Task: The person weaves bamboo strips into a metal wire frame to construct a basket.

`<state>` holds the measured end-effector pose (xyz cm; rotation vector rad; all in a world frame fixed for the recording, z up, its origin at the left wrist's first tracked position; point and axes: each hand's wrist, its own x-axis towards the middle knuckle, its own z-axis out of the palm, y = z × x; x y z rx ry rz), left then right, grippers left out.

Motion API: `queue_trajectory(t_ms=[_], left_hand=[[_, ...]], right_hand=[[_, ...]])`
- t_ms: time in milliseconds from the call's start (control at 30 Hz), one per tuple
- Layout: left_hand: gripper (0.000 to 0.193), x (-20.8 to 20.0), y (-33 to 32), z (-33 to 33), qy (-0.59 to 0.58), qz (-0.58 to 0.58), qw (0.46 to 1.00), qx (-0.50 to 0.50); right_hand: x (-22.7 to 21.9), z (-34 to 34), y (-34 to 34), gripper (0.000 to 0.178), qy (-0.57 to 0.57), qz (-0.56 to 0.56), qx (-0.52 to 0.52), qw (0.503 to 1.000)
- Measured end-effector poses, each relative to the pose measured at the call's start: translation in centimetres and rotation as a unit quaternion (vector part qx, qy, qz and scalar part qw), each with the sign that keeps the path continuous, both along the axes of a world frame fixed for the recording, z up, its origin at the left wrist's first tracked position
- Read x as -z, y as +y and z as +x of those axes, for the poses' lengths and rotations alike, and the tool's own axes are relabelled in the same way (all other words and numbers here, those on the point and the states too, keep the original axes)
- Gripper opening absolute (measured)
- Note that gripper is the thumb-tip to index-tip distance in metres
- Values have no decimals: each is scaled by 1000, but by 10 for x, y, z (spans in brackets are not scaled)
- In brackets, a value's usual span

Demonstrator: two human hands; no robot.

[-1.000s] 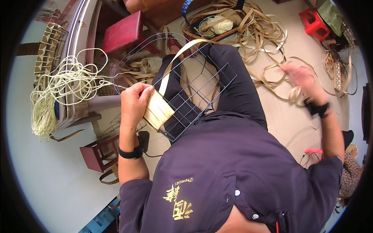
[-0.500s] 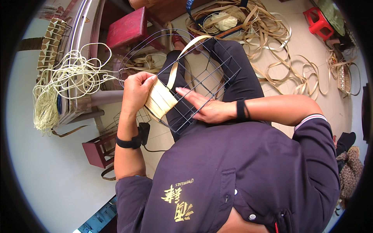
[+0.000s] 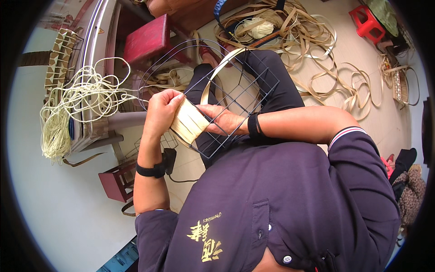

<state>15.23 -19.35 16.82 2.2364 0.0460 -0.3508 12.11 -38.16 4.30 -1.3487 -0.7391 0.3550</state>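
A black wire basket frame [image 3: 247,96] rests tilted across my lap. Pale flat strips are wound side by side over its near-left end, making a covered panel [image 3: 190,124]. My left hand [image 3: 161,111] is closed on the panel's upper-left edge, thumb on top. From inside the frame, my right hand [image 3: 222,120] reaches to the panel's right edge; its fingertips go behind the strips and are hidden. Beside those fingers a loose pale strip [image 3: 213,79] rises from the panel and arcs over the frame's far side. Thin wire hoops [image 3: 149,65] stand out at the frame's far left.
A tangle of pale cord [image 3: 86,93] hangs over the table edge at left. Loose tan strips [image 3: 312,41] lie heaped and trailing on the floor ahead and to the right. A dark red stool [image 3: 147,38], a small maroon stool [image 3: 115,181] and a red plastic stool [image 3: 367,23] stand around me.
My right hand has moved left along the frame, its fingers passing from open view to behind the wound panel. My left hand keeps its hold.
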Motion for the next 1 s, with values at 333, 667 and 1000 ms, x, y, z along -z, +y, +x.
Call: queue_trajectory(t_ms=[333,667,1000], left_hand=[[18,-1,-12,-5,-101,115,986,61],[14,-12,-23,-7,-274,186,939,91],[40,-43,-89,-21,-144,167,880,421]], right_hand=[[5,-11,-42,29,346,15,-200,917],[-8,-25,-121,46,479,129,-321,807],[-7,-21,-119,43,476,149,-353,792]])
